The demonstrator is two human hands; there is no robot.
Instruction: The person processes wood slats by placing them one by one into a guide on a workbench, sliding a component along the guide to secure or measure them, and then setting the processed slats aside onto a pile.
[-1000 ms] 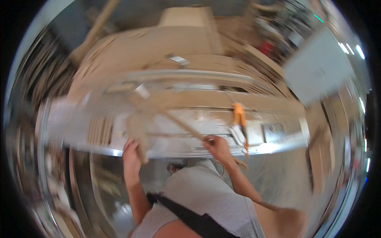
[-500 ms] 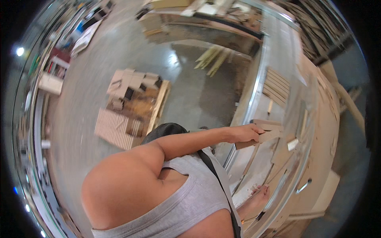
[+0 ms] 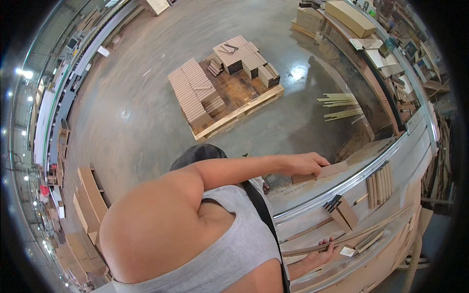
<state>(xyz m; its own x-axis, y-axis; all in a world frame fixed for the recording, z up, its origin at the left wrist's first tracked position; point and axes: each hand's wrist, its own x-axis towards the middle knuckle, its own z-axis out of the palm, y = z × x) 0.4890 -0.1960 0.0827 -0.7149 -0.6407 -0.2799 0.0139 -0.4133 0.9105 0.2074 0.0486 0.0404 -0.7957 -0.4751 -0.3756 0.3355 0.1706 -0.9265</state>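
Note:
My left hand [image 3: 309, 165] is closed on a short brown board [image 3: 322, 172], held out past the metal edge of the worktable [image 3: 342, 184]. Lower down, my right hand [image 3: 322, 252] is over the tabletop, its fingers curled around a long thin wooden strip [image 3: 361, 233]. Between the hands, a small stack of brown boards with dark ends [image 3: 343, 215] sits on the table. A group of short slats [image 3: 379, 185] lies farther along it. Near my right fingertips is a small white-faced piece [image 3: 348, 251].
On the floor ahead, a wooden pallet [image 3: 244, 111] carries stacked brown boards [image 3: 189, 88]. Pale yellow strips [image 3: 339, 103] lie on the floor to its right. A long cardboard box [image 3: 351, 18] rests on a bench at the far right. Brown panels [image 3: 90, 200] stand at left.
My view has swung to the right, so the pallet now appears higher. My left hand has carried the board from above the tabletop to beyond its metal edge. My right hand now has the strip across it.

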